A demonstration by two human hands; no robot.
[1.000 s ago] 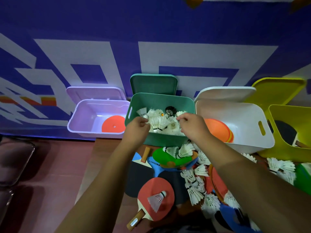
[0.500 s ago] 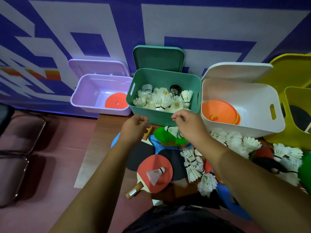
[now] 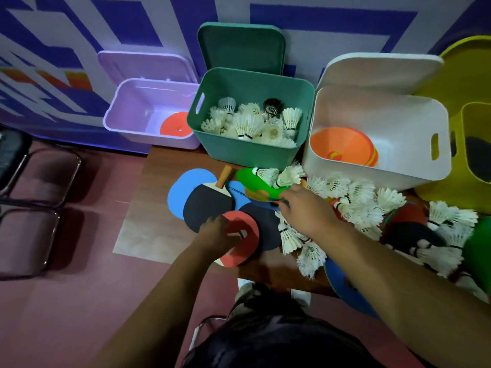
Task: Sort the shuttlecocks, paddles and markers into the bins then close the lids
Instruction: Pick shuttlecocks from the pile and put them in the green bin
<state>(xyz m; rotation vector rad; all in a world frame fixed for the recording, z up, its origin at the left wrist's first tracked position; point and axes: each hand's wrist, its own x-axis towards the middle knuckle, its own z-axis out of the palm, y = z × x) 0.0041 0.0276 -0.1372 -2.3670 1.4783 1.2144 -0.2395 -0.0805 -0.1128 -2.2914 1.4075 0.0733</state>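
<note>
Head view: we see the left hand (image 3: 216,235) over the red paddle (image 3: 247,248) near the front edge of the counter (image 3: 156,176). Its fingers reach a shuttlecock (image 3: 237,233) lying on the red face. Blur keeps us from telling whether they grip it or only touch it.

The right hand (image 3: 308,208) is beside the green marker (image 3: 252,179), fingers bent down at its near edge. We cannot tell whether they pinch anything.

A black paddle (image 3: 207,205) lies on a blue marker (image 3: 186,181), just left of the red paddle. Loose shuttlecocks (image 3: 366,205) are heaped to the right of the right hand.

Four bins stand at the back with their lids up against the wall:
- The purple bin (image 3: 125,123) holds one orange disc (image 3: 175,127).
- The green bin (image 3: 249,155) holds a white pile (image 3: 252,123) of shuttlecocks.
- The white bin (image 3: 385,115) holds stacked orange markers (image 3: 342,147).
- The yellow bin (image 3: 475,112) holds a dark paddle (image 3: 478,158).
</note>
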